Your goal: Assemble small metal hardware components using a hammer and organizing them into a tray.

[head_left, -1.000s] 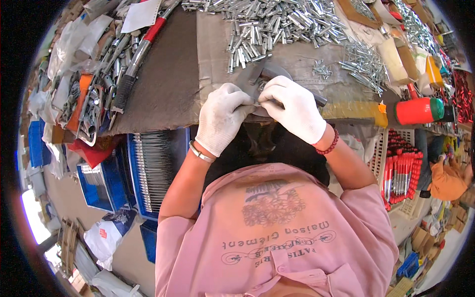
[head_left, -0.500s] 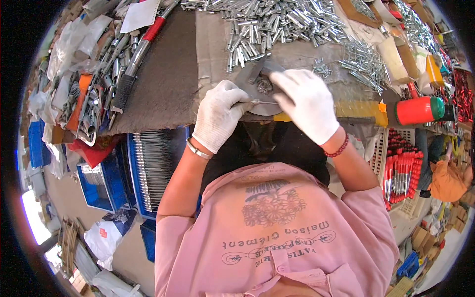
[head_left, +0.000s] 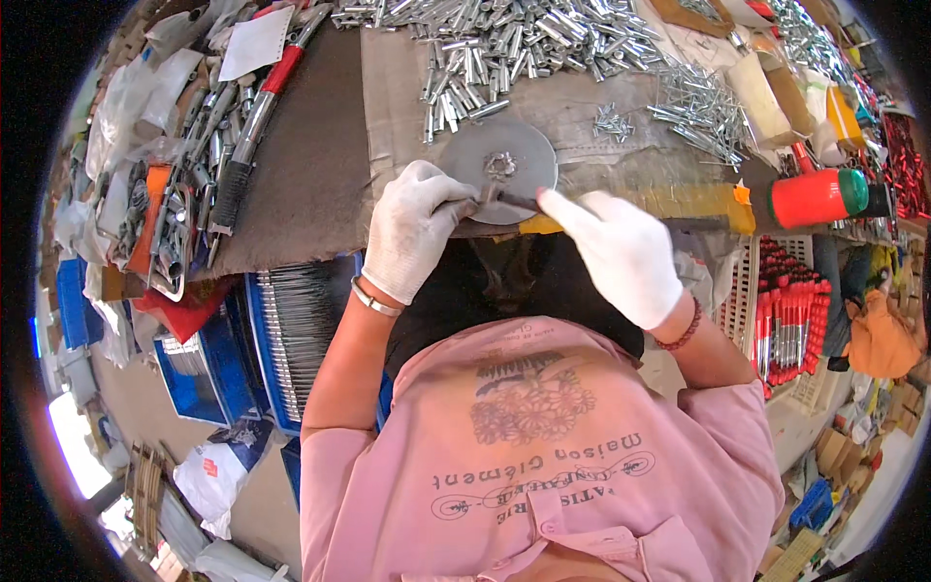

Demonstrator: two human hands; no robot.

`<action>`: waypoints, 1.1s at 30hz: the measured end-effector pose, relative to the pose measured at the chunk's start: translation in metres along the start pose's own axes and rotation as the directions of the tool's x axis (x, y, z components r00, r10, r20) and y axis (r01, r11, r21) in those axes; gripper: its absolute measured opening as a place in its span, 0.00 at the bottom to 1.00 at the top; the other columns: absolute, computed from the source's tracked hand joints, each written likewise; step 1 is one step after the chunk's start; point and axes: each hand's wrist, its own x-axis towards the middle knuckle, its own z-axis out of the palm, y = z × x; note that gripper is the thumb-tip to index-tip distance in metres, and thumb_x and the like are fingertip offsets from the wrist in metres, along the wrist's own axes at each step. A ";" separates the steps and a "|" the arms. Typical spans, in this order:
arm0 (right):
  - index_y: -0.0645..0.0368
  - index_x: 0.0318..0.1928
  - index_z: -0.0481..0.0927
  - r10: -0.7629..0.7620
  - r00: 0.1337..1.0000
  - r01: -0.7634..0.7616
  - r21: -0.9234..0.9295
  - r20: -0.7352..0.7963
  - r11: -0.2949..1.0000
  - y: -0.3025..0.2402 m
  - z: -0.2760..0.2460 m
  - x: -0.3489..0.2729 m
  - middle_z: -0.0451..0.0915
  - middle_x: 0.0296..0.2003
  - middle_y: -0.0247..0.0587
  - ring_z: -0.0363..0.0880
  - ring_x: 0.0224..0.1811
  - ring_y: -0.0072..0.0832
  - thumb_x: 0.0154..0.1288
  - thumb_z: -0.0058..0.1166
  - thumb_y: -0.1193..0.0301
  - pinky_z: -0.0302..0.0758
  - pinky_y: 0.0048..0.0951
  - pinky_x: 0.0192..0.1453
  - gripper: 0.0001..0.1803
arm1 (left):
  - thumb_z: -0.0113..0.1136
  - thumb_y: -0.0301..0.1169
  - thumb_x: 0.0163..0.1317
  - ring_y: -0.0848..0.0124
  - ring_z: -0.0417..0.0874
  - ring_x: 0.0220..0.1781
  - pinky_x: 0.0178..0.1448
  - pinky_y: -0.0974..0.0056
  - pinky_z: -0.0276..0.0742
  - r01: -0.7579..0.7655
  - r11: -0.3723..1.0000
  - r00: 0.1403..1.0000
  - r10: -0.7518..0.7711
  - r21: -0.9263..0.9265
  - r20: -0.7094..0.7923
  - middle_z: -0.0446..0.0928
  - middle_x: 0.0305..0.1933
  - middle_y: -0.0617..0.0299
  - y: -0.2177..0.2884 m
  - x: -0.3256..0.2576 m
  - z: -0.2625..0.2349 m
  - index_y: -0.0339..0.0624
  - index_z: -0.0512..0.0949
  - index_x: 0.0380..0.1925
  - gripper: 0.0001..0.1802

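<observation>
My left hand (head_left: 415, 233), in a white glove, is closed, thumb and fingers pinched at the near-left rim of a round grey metal disc (head_left: 529, 155). What sits in that pinch is mostly hidden. My right hand (head_left: 626, 254), also gloved, is closed round the dark handle of what looks like a small hammer (head_left: 514, 201). Its blurred head is down over the disc, right beside my left fingertips. A little cluster of shiny metal bits (head_left: 500, 165) lies at the disc's middle.
Beyond the disc spreads a heap of silvery metal tubes (head_left: 524, 44). Thin pins (head_left: 703, 112) lie to its right, with a smaller pile (head_left: 613, 123) nearer. A red cylinder with a green end (head_left: 819, 197) is at the right edge. Tools and plastic bags (head_left: 145, 126) crowd the left.
The hammer has come down from above the disc to beside my left fingertips. My right hand has moved nearer. The thin rod seen earlier at my left fingertips is now covered.
</observation>
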 end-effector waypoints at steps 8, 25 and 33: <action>0.46 0.67 0.82 0.068 0.973 0.017 0.358 -0.223 0.933 -0.004 -0.009 0.006 0.84 0.42 0.46 0.86 0.39 0.45 0.66 0.66 0.78 0.83 0.38 0.42 0.29 | 0.76 0.25 0.54 0.54 0.85 0.41 0.46 0.55 0.79 0.056 0.995 0.998 -0.054 -0.080 0.028 0.81 0.35 0.54 -0.007 0.000 -0.001 0.39 0.88 0.33 0.07; 0.50 0.53 0.88 -0.011 0.973 0.003 -0.036 -0.229 0.999 0.019 0.022 0.031 0.80 0.44 0.41 0.82 0.49 0.43 0.60 0.71 0.72 0.81 0.41 0.52 0.18 | 0.76 0.23 0.56 0.58 0.83 0.40 0.46 0.57 0.78 0.034 0.994 0.998 -0.029 -0.106 0.055 0.79 0.34 0.56 -0.001 0.003 -0.009 0.39 0.89 0.33 0.05; 0.54 0.44 0.84 0.142 0.982 -0.180 0.382 0.126 0.906 -0.004 0.047 0.005 0.84 0.33 0.47 0.86 0.34 0.44 0.65 0.66 0.69 0.81 0.43 0.40 0.09 | 0.75 0.22 0.56 0.58 0.85 0.42 0.49 0.58 0.80 0.000 1.000 0.995 0.003 0.029 -0.104 0.81 0.38 0.53 0.006 -0.013 0.000 0.39 0.89 0.41 0.11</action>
